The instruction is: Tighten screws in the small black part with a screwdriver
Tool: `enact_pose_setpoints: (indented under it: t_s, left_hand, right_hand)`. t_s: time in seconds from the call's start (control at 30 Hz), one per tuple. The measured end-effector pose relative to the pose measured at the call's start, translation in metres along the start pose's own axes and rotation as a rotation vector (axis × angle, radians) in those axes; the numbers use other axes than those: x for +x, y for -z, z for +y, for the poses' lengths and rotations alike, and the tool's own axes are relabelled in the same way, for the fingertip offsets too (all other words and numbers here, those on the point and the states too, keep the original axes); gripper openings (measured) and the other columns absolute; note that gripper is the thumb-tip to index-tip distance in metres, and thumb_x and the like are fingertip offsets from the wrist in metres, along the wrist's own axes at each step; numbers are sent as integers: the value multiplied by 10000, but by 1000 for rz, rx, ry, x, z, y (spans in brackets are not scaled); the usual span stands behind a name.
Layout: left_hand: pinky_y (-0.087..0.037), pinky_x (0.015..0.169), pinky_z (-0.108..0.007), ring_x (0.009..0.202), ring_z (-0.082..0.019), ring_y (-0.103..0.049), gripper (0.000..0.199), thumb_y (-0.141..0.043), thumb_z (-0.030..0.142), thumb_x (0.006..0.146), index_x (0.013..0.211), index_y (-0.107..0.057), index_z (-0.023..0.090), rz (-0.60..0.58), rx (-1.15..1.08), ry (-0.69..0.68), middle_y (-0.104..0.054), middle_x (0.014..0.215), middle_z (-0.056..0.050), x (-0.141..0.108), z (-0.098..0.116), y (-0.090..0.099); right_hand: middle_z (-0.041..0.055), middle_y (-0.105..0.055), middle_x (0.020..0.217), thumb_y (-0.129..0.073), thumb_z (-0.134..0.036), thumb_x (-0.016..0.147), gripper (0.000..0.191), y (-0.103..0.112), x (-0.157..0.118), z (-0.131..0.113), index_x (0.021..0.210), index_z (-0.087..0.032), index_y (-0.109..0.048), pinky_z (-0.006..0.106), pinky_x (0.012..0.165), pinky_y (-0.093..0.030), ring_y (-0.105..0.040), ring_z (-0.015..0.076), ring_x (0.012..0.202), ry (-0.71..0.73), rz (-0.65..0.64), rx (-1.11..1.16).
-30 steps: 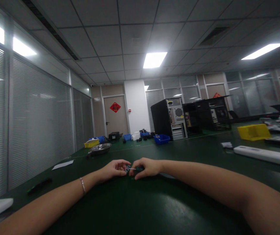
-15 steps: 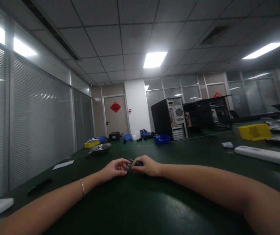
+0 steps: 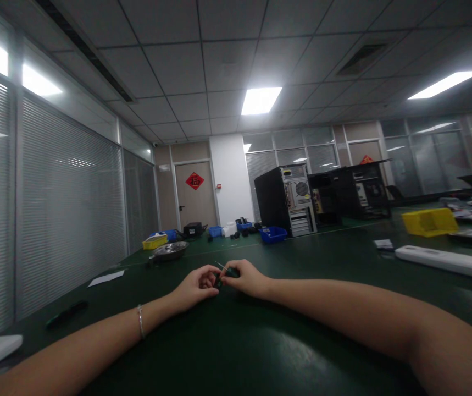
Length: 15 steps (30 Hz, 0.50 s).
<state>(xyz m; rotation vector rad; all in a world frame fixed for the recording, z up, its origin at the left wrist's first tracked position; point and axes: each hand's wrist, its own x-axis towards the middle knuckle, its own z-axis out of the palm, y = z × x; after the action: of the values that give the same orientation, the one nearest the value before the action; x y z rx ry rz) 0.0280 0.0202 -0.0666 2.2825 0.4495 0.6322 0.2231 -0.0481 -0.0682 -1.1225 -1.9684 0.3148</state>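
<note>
My left hand (image 3: 200, 284), with a bracelet on its wrist, has its fingers closed on a small dark part (image 3: 218, 282) whose details are too small to make out. Right beside it, my right hand (image 3: 244, 278) grips a small screwdriver with a dark green handle (image 3: 231, 272). The thin metal shaft points up and to the left, above the small part. The fingertips of both hands meet around that part, over the dark green table (image 3: 236, 341).
A metal bowl (image 3: 170, 251) and white paper (image 3: 106, 278) lie at the left. Behind the hands are a blue bin (image 3: 273, 235) and a black computer case (image 3: 277, 201). At the right are a yellow bin (image 3: 430, 222) and a long white bar (image 3: 445, 262).
My left hand has turned slightly and the small part with it, now showing less of its light side. The screwdriver's shaft has shifted a little up and left. My right fingers now touch the part.
</note>
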Motion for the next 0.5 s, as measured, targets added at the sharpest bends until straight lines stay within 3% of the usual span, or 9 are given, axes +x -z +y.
enact_pose_setpoints:
  t_s: [0.5]
  left_hand:
    - [-399, 627, -244, 705, -118, -484, 398, -610, 305, 736, 1102, -533, 170, 8, 14, -11, -513, 835, -8, -2, 9, -2]
  right_hand:
    - [8, -600, 782, -606, -251, 735, 198, -3, -1, -2, 908, -156, -615, 216, 596, -386, -519, 131, 698, 32, 34, -93]
